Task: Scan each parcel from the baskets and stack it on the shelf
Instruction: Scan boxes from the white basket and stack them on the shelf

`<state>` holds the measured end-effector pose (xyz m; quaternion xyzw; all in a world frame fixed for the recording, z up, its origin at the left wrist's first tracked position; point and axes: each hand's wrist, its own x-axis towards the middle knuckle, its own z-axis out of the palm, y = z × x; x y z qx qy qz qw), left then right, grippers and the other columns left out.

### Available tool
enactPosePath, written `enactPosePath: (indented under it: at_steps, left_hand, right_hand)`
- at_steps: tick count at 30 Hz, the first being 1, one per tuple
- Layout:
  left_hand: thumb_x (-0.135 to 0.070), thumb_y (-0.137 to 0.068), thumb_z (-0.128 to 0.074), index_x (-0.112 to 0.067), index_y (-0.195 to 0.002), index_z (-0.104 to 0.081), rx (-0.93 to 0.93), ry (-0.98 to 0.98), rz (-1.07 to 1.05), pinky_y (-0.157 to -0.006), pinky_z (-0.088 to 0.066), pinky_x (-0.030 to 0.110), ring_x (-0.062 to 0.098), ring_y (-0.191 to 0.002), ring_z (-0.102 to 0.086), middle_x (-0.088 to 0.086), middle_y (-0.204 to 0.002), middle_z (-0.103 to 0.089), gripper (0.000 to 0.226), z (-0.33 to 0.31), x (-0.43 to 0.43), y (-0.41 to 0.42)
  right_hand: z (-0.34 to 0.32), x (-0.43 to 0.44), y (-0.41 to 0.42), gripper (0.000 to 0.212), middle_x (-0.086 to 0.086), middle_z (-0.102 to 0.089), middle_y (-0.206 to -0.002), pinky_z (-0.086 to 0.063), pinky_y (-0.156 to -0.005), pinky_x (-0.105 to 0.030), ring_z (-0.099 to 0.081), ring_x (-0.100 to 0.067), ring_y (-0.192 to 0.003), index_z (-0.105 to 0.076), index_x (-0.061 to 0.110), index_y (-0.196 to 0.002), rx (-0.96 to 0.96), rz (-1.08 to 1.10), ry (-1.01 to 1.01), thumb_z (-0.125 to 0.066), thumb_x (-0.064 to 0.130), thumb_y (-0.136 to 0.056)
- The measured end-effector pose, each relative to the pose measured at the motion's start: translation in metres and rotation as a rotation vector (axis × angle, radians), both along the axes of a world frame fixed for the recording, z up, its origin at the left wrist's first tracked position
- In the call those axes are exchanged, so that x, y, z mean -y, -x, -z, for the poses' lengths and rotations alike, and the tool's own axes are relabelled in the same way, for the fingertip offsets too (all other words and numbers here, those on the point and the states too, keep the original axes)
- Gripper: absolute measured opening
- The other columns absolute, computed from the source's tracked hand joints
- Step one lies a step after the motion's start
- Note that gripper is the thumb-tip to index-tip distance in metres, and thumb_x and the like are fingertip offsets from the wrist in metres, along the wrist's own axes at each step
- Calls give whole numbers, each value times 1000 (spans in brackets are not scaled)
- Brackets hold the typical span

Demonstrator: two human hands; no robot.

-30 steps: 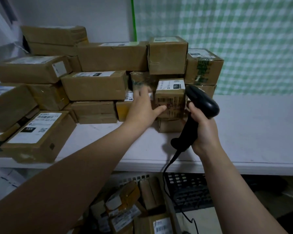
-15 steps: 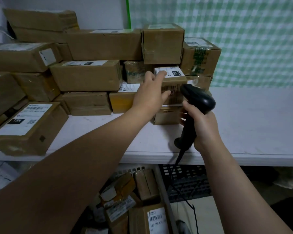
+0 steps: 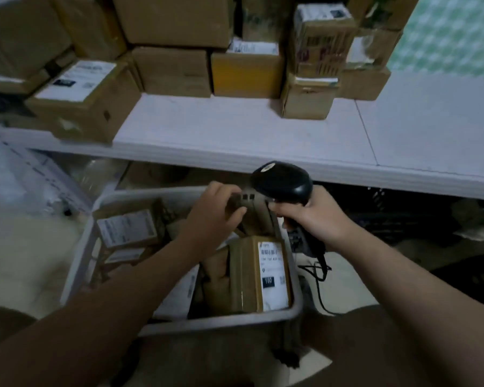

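By the basket's (image 3: pixel 221 323) far edge, clutching a parcel (image 3: pixel 256 219) with left hand (image 3: pixel 210 217), scanner (image 3: pixel 282 180) gripped in right hand (image 3: pixel 315 217).

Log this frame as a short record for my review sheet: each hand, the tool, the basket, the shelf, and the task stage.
left hand: reaches into the basket, fingers curled on a brown parcel at its far end
right hand: grips the black scanner above the basket's far right corner
basket: white, below the shelf, holds several parcels, including a labelled parcel at the near right
shelf: white, stacked parcels along the back
stage: picking the next parcel, not yet on the shelf
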<state>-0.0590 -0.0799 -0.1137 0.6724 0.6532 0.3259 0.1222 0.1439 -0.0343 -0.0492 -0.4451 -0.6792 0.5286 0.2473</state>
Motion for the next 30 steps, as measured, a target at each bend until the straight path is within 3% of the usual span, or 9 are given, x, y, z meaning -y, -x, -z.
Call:
enactPosePath:
  at_steps: [5, 10, 13, 16, 19, 23, 26, 28, 30]
  left_hand:
    - [-33, -92, -61, -12, -128, -52, -6, 291, -9, -83, -35, 20, 12, -106, -46, 7, -127, -47, 42, 38, 24, -14]
    - [-61, -84, -59, -25, -143, -32, 87, 714, -39, -105, -37, 45, 32, -133, -33, 8, -147, -26, 74, 51, 21, -36]
    - [-58, -78, -68, -28, -144, -28, 244, 838, -76, -106, -33, 45, 30, -135, -31, 7, -151, -18, 83, 57, 18, -44]
    - [-45, -74, -76, -29, -134, -29, 375, 839, -103, -100, -40, 44, 26, -126, -41, 6, -138, -33, 79, 70, 17, -42]
    - [-38, -74, -77, -33, -117, -31, 465, 796, -110, -79, -46, 36, 19, -105, -50, 3, -121, -39, 63, 73, 17, -38]
    - [-19, -76, -76, -32, -120, -31, 683, 558, -115, -66, -54, 26, 19, -99, -59, 6, -127, -44, 64, 57, 13, -15]
    - [-3, -83, -69, -27, -123, -27, 887, 350, -142, -64, -57, 24, 17, -93, -66, 9, -123, -53, 63, 26, 16, 17]
    - [-1, -85, -66, -24, -124, -27, 883, 212, -158, -65, -57, 22, 7, -88, -68, 3, -113, -56, 60, 2, 22, 38]
    - [-9, -84, -69, -27, -127, -30, 847, 114, -160, -72, -58, 28, 10, -96, -66, 3, -116, -55, 61, -21, 30, 57]
  right_hand:
    - [52, 22, -6, 14, 1, -63, -69, -47, -55, -22, -59, -3, -56, -70, 2, -93, 138, 114, 109, -73, 12, -84]
    - [59, 18, -18, 11, -6, -62, -64, -47, -52, -27, -57, -15, -53, -67, 9, -76, 133, 285, 121, -73, 12, -84]
    - [55, 11, -21, 10, -8, -61, -64, -46, -51, -25, -56, -16, -51, -66, 9, -77, 120, 300, 126, -71, 12, -85]
    - [52, 7, -16, 9, -7, -60, -64, -47, -53, -26, -56, -15, -52, -66, 8, -80, 121, 229, 129, -70, 13, -86]
    - [46, 2, -3, 7, 1, -62, -69, -49, -61, -22, -60, -9, -62, -66, 11, -87, 171, 109, 44, -71, 15, -86]
    - [36, -6, 17, 13, 12, -63, -74, -42, -62, -7, -60, 7, -71, -64, 21, -83, 219, -11, -167, -75, 17, -81]
    - [31, -8, 32, 17, 8, -68, -78, -49, -69, -17, -65, -2, -77, -69, 14, -92, 164, 36, -205, -78, 19, -79]
    - [21, -9, 43, 13, 4, -66, -65, -50, -62, -21, -64, -5, -62, -70, 6, -83, 70, 89, -212, -77, 17, -81]
    - [5, -8, 56, 14, -1, -66, -62, -49, -57, -25, -62, -8, -55, -69, 0, -83, -57, 105, -208, -76, 13, -82]
